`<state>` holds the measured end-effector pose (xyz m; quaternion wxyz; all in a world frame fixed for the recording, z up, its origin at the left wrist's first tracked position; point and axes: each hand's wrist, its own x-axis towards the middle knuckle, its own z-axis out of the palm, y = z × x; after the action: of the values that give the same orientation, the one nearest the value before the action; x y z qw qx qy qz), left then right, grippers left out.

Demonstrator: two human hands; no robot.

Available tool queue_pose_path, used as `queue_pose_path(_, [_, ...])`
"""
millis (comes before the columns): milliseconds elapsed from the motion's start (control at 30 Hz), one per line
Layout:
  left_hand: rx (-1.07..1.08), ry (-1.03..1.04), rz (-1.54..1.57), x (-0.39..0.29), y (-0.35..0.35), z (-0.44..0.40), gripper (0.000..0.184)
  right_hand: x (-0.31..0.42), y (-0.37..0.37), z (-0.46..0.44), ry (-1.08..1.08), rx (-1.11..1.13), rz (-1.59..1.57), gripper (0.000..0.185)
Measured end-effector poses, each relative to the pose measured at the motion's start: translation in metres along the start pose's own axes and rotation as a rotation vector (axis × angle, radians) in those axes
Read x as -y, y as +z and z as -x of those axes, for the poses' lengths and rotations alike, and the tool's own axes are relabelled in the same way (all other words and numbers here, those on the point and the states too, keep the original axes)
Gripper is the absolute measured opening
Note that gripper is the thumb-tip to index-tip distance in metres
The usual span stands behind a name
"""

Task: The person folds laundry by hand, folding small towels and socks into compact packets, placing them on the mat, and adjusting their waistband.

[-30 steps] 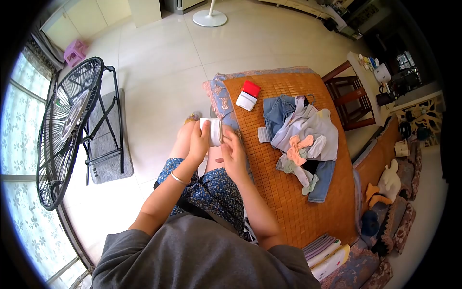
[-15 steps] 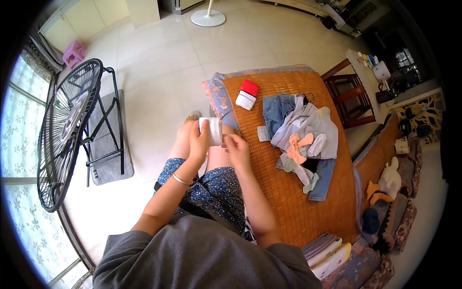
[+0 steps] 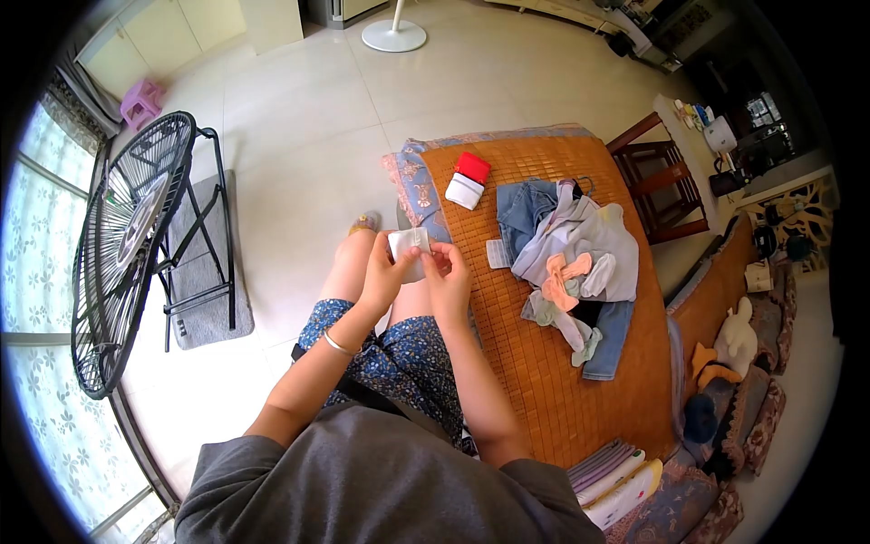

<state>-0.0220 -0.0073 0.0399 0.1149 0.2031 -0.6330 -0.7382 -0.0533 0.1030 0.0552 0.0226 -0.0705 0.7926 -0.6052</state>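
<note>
A small folded white cloth (image 3: 409, 241) is held between both hands above my knees. My left hand (image 3: 387, 272) grips its left side, thumb on top. The fingers of my right hand (image 3: 446, 274) pinch its lower right edge. On the woven mat (image 3: 544, 412) to the right lie a folded red cloth (image 3: 473, 168) and a folded white one (image 3: 464, 191), side by side. Beyond them a loose heap of clothes holds blue jeans (image 3: 609, 340), a pale shirt (image 3: 618, 263) and a peach-coloured piece (image 3: 559, 280).
At the left stands a black corded chair (image 3: 136, 227) over a grey floor mat (image 3: 207, 308). Folded striped fabric (image 3: 603, 464) lies at the mat's near edge. A wooden chair (image 3: 657, 179) is beyond the mat, and cushions (image 3: 759, 422) are at the right.
The white cloth has become smaller and squarer, folded over. My right hand has moved in from the cloth's side and now pinches its lower edge.
</note>
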Motion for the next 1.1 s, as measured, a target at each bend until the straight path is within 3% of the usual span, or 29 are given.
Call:
queue_pose_path(133, [0.03,0.06,0.057,0.008,0.0,-0.001,0.035,-0.004,0.001,0.0,-0.076,-0.03,0.057,0.013])
queue_pose_path(200, [0.047,0.04,0.022,0.007,-0.001,0.0,0.033,-0.01,0.002,0.0,-0.061,-0.063,-0.116,0.011])
queue_pose_path(333, [0.029,0.006,0.047,0.002,0.002,0.003,0.029,0.001,-0.001,0.003,-0.178,-0.102,-0.144,0.008])
queue_pose_path(500, [-0.002,0.002,-0.006,0.003,0.003,0.005,0.028,0.015,-0.002,0.006,-0.213,-0.109,0.22,0.009])
queue_pose_path(667, [-0.018,0.02,-0.018,0.002,0.009,0.007,0.025,0.003,-0.002,0.0,-0.171,-0.171,0.236,0.01])
queue_pose_path(767, [-0.001,-0.033,0.137,0.003,0.011,0.007,0.025,0.0,-0.002,-0.002,-0.101,-0.122,0.22,0.012])
queue_pose_path(833, [0.003,-0.197,0.406,0.013,0.007,0.004,0.026,-0.012,-0.002,-0.005,-0.069,-0.055,0.235,0.014])
queue_pose_path(900, [0.054,-0.232,0.438,0.018,0.002,0.003,0.03,-0.031,0.001,-0.013,0.107,0.094,-0.275,0.018])
queue_pose_path(933, [0.053,-0.218,0.483,0.02,0.001,0.001,0.032,-0.03,-0.005,-0.009,0.317,0.125,-0.48,0.023])
queue_pose_path(1100, [0.104,-0.193,0.574,0.016,-0.001,-0.003,0.034,-0.021,-0.001,0.001,0.244,0.163,-0.48,0.034])
